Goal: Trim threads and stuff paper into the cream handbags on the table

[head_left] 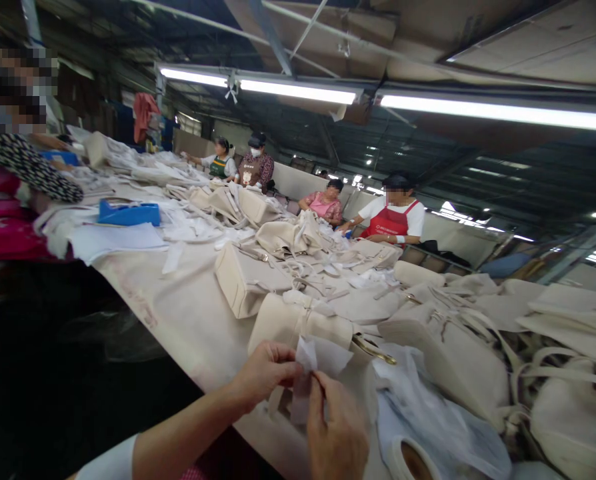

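Note:
Between my two hands is a thin sheet of white tissue paper (307, 357), partly folded and standing up. My left hand (271, 370) pinches its left edge between thumb and fingers. From the lower right, my right hand (335, 423) grips the same paper, fingertips closed on it. Directly behind the paper lies a cream handbag (281, 320) on its side, with a gold-coloured metal piece (373, 348) at its right end. The paper and my hands hide part of this bag. I cannot tell whether the paper touches it.
Cream handbags (251, 277) and white wrapping are heaped along the long table (163, 307). A blue tape dispenser (129, 213) stands at the left edge. A tape roll (412, 460) and clear plastic (443, 407) lie at lower right. Co-workers (391, 220) sit across the table; another person's patterned sleeve (33, 163) reaches in left.

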{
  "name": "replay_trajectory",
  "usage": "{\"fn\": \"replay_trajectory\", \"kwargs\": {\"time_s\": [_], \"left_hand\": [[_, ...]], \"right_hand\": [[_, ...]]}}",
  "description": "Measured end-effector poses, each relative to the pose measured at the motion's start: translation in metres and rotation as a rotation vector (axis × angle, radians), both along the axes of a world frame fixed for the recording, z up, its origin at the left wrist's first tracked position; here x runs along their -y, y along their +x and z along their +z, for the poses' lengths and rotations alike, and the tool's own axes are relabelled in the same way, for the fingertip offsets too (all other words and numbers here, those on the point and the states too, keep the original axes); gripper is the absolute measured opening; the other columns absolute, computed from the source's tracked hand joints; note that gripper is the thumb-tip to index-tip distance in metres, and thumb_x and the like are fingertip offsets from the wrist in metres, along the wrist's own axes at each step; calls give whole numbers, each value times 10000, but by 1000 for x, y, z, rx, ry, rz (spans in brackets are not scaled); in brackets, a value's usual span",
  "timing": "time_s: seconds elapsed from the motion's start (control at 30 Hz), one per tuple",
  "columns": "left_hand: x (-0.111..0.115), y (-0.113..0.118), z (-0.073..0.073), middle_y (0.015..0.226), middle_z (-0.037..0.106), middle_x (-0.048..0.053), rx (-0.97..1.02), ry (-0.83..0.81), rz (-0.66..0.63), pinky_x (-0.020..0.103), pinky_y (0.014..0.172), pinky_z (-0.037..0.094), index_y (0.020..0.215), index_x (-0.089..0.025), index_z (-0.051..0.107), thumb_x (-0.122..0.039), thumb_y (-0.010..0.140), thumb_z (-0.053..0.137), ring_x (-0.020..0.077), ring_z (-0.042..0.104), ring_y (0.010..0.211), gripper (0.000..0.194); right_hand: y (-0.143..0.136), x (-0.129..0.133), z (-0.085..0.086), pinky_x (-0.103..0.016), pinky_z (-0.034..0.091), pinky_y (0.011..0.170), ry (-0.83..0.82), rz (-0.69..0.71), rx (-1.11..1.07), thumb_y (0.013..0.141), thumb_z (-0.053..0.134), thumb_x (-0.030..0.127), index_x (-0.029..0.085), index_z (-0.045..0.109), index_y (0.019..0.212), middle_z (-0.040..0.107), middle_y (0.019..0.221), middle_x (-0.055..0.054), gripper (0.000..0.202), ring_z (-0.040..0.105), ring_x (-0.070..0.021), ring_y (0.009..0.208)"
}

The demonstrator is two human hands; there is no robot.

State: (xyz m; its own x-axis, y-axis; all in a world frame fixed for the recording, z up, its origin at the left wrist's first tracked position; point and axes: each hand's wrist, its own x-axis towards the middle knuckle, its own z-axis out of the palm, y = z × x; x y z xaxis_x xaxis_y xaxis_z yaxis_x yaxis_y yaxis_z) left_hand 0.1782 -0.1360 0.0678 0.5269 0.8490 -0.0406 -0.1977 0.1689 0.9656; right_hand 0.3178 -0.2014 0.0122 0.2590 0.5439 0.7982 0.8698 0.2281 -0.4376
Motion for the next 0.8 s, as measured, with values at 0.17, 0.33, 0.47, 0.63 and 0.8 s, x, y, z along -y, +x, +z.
{"fn": "replay_trajectory", "kwargs": {"time_s": [0.17, 0.33, 0.47, 0.63, 0.8], "left_hand": [[1, 0, -4, 689, 708, 46, 2, 46, -11, 253, 647, 465, 721, -110, 747, -254, 597, 658, 138, 607, 618, 210], [5, 3, 1, 664, 673, 13, 22, 82, -66, 222, 616, 425, 685, -129, 723, -242, 613, 660, 108, 558, 606, 149], [5, 10, 10, 690, 680, 17, 23, 87, -133, 231, 602, 429, 794, -129, 738, -268, 621, 692, 113, 567, 588, 227], [1, 19, 18, 585, 611, -3, 34, 50, -51, 204, 517, 380, 646, -126, 683, -257, 572, 683, 90, 502, 523, 151], [-1, 21, 16, 712, 699, 49, 163, -144, -33, 238, 565, 481, 760, -118, 706, -304, 503, 771, 125, 588, 581, 324]], "right_hand": [[-8, -1, 12, -303, 543, 726, -269, 182, -380, 812, 666, 526, 204, 706, 993, 761, 936, -67, 372, 713, -236, 834], [-10, 2, 15, -338, 530, 682, -429, 224, -487, 843, 539, 534, 222, 682, 983, 763, 899, -74, 371, 713, -269, 792], [-10, 2, 10, -388, 500, 641, -402, 28, -417, 835, 489, 600, 164, 649, 1236, 767, 953, -149, 614, 715, -341, 799], [-11, 12, 0, -362, 515, 655, -345, 108, -558, 849, 545, 637, 116, 335, 1528, 766, 928, -133, 881, 724, -320, 843], [-1, 30, -25, -420, 553, 727, -8, 79, -702, 783, 617, 708, 142, 325, 1522, 695, 1125, -181, 976, 682, -346, 979]]}}
